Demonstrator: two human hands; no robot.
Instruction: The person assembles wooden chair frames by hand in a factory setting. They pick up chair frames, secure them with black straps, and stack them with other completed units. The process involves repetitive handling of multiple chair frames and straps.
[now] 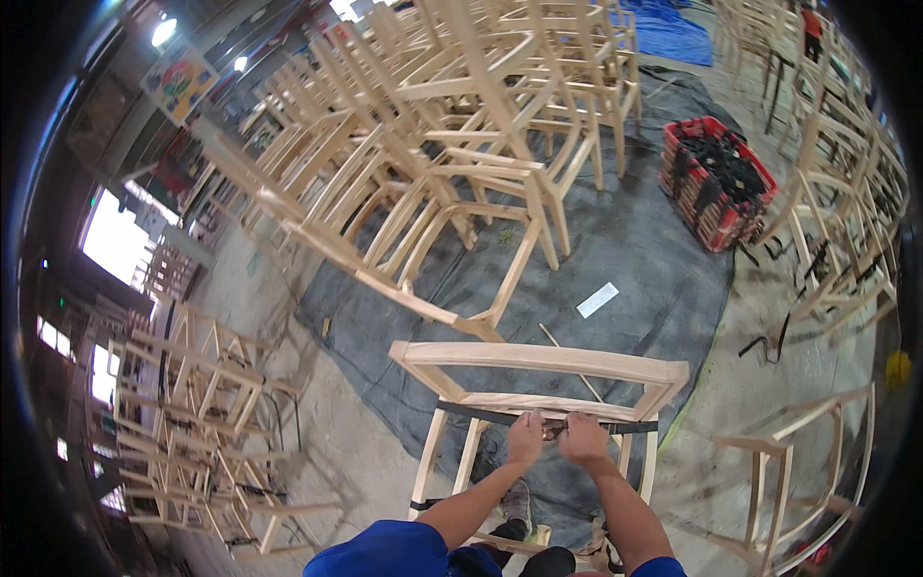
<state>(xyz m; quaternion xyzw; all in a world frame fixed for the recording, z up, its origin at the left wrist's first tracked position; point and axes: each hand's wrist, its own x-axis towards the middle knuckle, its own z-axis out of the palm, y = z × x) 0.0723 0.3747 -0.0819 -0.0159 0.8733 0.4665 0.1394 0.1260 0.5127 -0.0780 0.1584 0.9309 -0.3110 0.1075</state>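
Observation:
Directly before me stands a bare wooden chair frame, its curved top rail turned away from me. A black strap runs across it from side to side, below the seat rails. At the middle of the strap is a small metal buckle, partly covered by my fingers. My left hand is closed on the buckle's left end, with the strap leading away from it. My right hand grips the other end, knuckles up. Another dark strap wraps the frame lower down.
Bare wooden chair frames are stacked beyond on a dark ground sheet. A red basket full of black straps stands at the far right. More frames stand at left, and a single frame at right. My shoe is under the chair.

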